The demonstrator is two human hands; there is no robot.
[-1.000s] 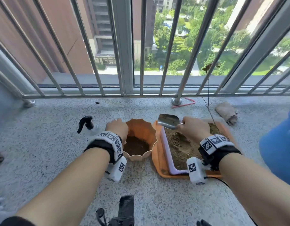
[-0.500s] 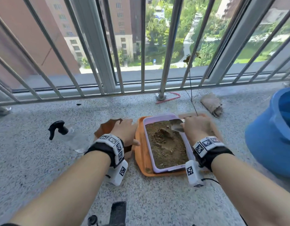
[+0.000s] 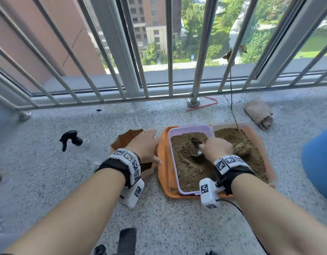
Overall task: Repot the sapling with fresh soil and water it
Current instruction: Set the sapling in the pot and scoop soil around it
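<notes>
Right hand [image 3: 215, 148] grips trowel [image 3: 196, 148], blade dug into loose soil in lilac tub [image 3: 188, 128]. Left hand [image 3: 146, 146], fingers straight, steadies orange pot [image 3: 127, 137]. Sapling [image 3: 234, 115] behind tub: thin, brittle stem; lift by rootball.

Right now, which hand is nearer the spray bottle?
Left. The left hand rests on the terracotta pot just right of the spray bottle; the right hand scoops soil farther right.
</notes>
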